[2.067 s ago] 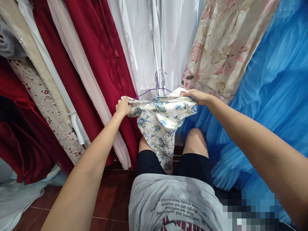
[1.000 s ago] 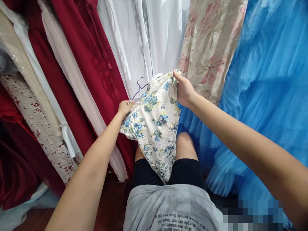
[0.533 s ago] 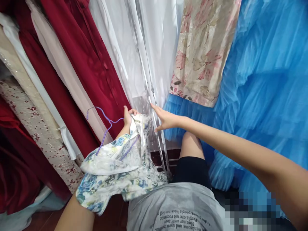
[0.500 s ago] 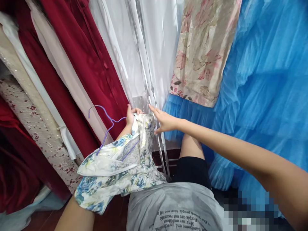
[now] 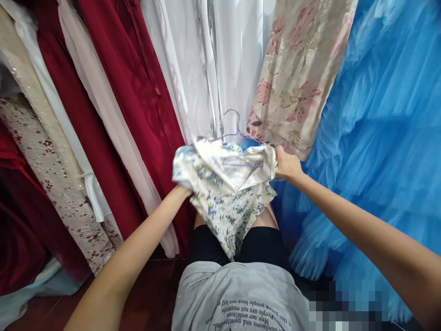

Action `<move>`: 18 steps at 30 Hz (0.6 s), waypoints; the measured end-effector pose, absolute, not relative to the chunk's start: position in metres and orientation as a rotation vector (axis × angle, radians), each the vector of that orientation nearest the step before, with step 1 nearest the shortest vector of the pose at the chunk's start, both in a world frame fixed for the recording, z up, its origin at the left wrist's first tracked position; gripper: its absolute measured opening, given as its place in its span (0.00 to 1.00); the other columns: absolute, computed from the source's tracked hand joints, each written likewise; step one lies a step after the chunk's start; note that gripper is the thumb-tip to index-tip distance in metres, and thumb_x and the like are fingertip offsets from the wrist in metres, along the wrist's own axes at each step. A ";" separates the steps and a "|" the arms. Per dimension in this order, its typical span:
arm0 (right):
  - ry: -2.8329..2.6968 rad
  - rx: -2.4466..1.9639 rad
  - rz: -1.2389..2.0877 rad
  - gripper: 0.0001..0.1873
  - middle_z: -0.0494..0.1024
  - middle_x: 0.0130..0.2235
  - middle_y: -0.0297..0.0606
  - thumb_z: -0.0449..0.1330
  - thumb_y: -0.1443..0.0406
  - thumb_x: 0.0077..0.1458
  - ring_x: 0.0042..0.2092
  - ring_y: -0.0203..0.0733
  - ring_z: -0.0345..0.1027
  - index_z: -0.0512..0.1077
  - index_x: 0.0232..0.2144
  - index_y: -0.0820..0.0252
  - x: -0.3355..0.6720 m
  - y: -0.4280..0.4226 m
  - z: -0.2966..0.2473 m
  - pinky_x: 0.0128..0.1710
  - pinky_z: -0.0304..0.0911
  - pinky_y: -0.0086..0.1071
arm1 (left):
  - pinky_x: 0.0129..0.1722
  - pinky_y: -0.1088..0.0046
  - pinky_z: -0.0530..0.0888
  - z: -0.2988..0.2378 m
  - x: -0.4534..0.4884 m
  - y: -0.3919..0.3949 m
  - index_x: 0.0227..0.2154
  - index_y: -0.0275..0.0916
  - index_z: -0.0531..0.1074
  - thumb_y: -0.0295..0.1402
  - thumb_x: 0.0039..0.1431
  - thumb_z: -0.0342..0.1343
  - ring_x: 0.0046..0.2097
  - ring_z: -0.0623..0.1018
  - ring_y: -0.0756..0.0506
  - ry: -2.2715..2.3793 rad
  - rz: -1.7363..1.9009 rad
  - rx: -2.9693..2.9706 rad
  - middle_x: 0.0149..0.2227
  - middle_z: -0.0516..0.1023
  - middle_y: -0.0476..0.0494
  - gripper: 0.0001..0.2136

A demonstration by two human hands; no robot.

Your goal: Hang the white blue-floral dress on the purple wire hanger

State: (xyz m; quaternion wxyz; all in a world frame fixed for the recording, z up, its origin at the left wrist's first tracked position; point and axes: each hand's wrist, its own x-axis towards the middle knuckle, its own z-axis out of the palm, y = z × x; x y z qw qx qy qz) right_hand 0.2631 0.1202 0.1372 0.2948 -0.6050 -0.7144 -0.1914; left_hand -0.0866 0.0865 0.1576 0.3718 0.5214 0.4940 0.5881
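A white top with a blue, green and yellow floral print [image 5: 220,193] is held up in front of my thighs, its cloth partly blurred by motion. Inside it sits a thin purple hanger [image 5: 238,128], hook pointing up and away from me. My right hand [image 5: 288,163] is closed on the top's right shoulder edge. On the other side, my left hand [image 5: 186,189] reaches under the left shoulder and holds that side up; the cloth hides its fingers.
Dark red dresses [image 5: 127,82] and a pale pink one [image 5: 99,105] hang at left. White cloth [image 5: 179,59] hangs ahead, beside a beige floral dress [image 5: 296,78]. Layered blue tulle [image 5: 386,151] fills the right. Dark reddish floor [image 5: 151,294] shows below.
The top and hanger have swung from the left to the middle, the hook now pointing away. My right hand, open before, has closed on the shoulder edge; my left hand has gone under the cloth.
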 end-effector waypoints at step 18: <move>-1.775 -1.588 -0.515 0.31 0.80 0.38 0.55 0.59 0.45 0.50 0.40 0.62 0.74 0.68 0.45 0.63 0.214 0.116 0.191 0.36 0.58 0.40 | 0.66 0.63 0.62 0.033 -0.102 0.102 0.50 0.43 0.75 0.44 0.57 0.62 0.64 0.69 0.40 0.909 1.665 1.248 0.58 0.75 0.44 0.20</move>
